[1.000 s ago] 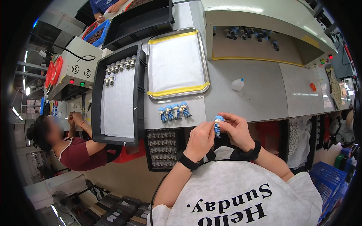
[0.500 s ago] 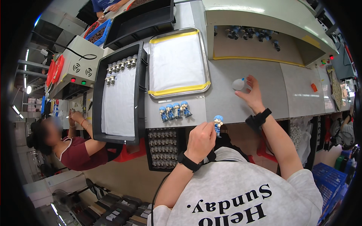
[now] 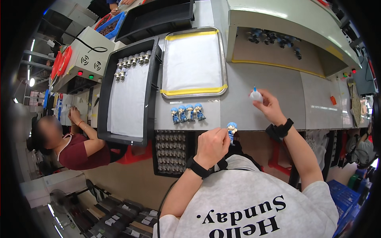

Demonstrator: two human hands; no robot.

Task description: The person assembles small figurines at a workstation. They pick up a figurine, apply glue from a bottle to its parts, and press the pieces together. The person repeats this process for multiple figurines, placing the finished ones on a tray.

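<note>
Close to my body, at the table's front edge, my left hand point(image 3: 213, 146) is closed round a small blue-haired figurine point(image 3: 231, 133), held upright with its head and front showing. To the right, above the grey tabletop, my right hand point(image 3: 270, 106) grips a white squeeze bottle point(image 3: 256, 96) with a blue nozzle that points away from me. A short row of similar blue-haired figurines point(image 3: 186, 113) lies on the table, left of my hands. Behind that row is a metal tray point(image 3: 194, 94) lined with white sheet and yellow tape.
A black bin point(image 3: 104, 115) at left holds several grey-headed figurines; another black bin point(image 3: 154, 29) stands behind. At far right a cabinet point(image 3: 293, 20) covers more figurines point(image 3: 274, 37). An orange piece point(image 3: 333, 100) lies right. A co-worker point(image 3: 79, 146) sits at left.
My right hand has closed round the squeeze bottle and turned it, so its blue nozzle now stands up and away from me. My left hand keeps the figurine in nearly the same place.
</note>
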